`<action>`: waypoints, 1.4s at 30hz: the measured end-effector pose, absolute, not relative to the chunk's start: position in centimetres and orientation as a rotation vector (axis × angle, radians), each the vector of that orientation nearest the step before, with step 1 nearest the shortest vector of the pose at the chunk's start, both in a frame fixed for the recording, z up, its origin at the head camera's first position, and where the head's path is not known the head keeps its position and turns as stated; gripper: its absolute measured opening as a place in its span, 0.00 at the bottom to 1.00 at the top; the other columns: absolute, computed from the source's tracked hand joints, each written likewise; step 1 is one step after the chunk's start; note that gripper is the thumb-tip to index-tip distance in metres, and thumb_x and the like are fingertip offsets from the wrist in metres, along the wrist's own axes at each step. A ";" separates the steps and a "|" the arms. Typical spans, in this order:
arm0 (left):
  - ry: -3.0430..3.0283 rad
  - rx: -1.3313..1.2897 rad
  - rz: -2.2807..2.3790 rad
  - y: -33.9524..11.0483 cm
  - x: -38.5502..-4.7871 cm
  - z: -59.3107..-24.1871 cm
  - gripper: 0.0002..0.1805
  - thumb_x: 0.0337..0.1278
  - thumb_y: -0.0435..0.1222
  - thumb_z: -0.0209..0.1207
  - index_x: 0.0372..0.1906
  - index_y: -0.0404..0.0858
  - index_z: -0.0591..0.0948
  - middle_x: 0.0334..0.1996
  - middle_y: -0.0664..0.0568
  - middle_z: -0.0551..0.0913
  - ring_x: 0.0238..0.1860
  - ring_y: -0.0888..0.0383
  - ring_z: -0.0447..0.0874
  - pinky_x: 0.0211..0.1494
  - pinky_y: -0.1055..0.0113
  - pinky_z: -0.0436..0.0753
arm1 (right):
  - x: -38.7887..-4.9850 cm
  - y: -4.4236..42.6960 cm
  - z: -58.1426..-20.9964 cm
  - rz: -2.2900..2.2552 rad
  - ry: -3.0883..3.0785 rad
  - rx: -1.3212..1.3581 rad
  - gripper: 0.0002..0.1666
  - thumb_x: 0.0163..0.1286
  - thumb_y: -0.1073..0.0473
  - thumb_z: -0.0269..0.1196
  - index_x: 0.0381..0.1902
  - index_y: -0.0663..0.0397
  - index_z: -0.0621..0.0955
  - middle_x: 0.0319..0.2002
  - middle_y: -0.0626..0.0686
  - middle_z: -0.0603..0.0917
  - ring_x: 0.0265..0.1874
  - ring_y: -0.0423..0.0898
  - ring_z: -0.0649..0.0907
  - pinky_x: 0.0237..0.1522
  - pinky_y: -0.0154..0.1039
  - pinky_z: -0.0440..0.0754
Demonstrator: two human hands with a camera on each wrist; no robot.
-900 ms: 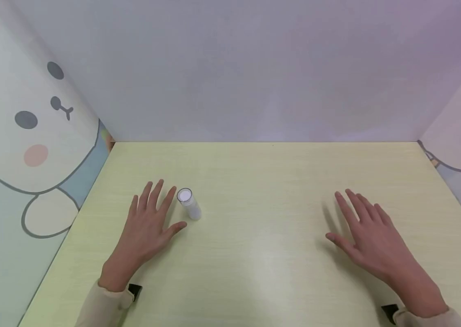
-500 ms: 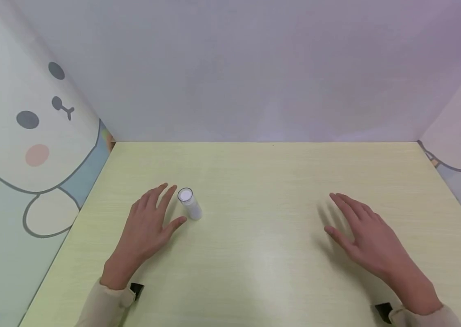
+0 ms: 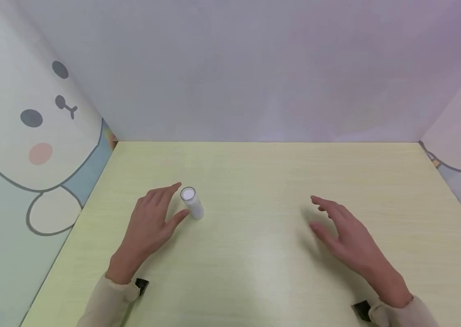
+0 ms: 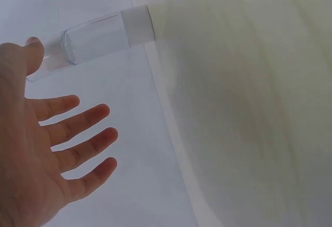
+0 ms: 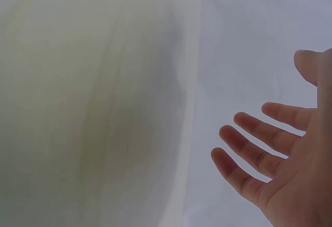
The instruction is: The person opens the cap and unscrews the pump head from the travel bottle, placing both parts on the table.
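A small clear cylindrical bottle (image 3: 193,203) stands upright on the table, left of its middle. In the left wrist view the bottle (image 4: 98,37) has a white band, probably a cap, at its table end. My left hand (image 3: 149,222) is just left of it, thumb and index finger spread on either side of the gap towards it. Whether the thumb touches the bottle I cannot tell. My right hand (image 3: 349,238) hovers over the right half of the table, holding nothing, with its fingers loosely bent.
The pale wooden table (image 3: 251,254) meets a plain whitish back wall (image 3: 263,81). Side panels with cartoon drawings (image 3: 42,131) border it left and right. Both sleeve cuffs carry a small black piece (image 3: 362,311).
My left hand has shifted slightly right towards the bottle, its fingers drawing together. My right hand has moved left, its fingers bending more. The bottle stays standing in place.
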State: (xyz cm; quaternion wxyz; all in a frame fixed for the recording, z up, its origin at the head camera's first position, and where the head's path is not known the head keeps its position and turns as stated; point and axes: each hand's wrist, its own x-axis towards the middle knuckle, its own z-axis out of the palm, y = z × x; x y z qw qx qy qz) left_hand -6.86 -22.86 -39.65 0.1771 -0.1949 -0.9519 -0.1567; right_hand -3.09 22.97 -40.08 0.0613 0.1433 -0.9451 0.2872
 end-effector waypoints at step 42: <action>-2.666 -0.574 -0.446 -20.8 -7.3 -38.9 0.27 0.62 0.45 0.71 0.60 0.39 0.76 0.36 0.49 0.87 0.32 0.55 0.80 0.33 0.62 0.76 | -4.0 18.9 -40.4 0.924 -2.847 0.605 0.31 0.79 0.49 0.61 0.76 0.44 0.70 0.64 0.51 0.81 0.57 0.51 0.83 0.54 0.57 0.79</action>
